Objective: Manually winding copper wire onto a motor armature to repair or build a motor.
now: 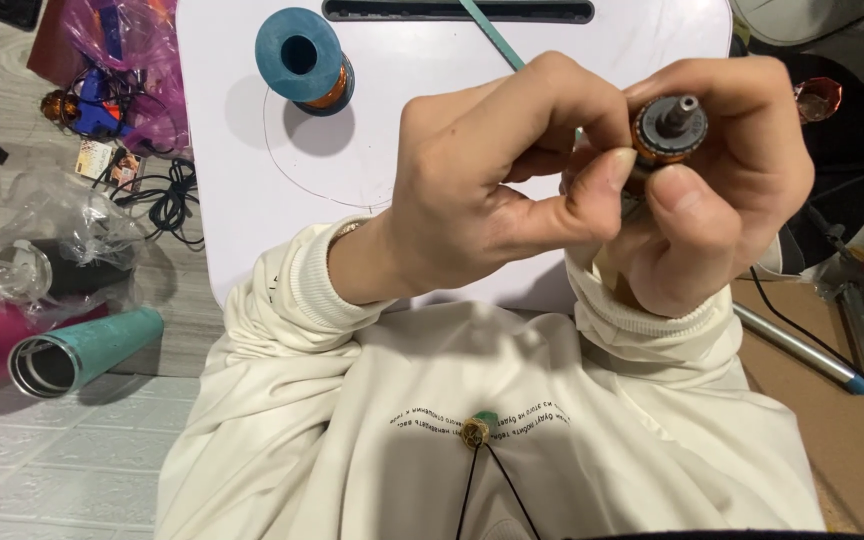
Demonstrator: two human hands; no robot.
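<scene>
While I watch from the head camera, both hands are raised above the white bench (252, 200), close together and working on one small part. My right hand (722, 190) is clenched around a small motor rotor (668, 128), its copper-coloured winding and grey metal shaft poking out between thumb and forefinger. My left hand (492, 190) is pinched shut just beside it, thumb and forefinger pressed together at the rotor's side; I cannot tell whether a fine wire runs between those fingertips, since nothing that thin shows up.

Judging from the copper already showing around the rotor, I take the winding to be at least partly laid on, though how many turns remain I cannot say. Well apart from the hands, a blue spool of copper wire (304, 60) stands upright at the far side of the bench, with plenty of wire on it. A thin green strip (492, 35) crosses the bench top towards the hands.

On the floor by my left lie a teal tube (87, 350) and crumpled clear plastic (62, 230).
</scene>
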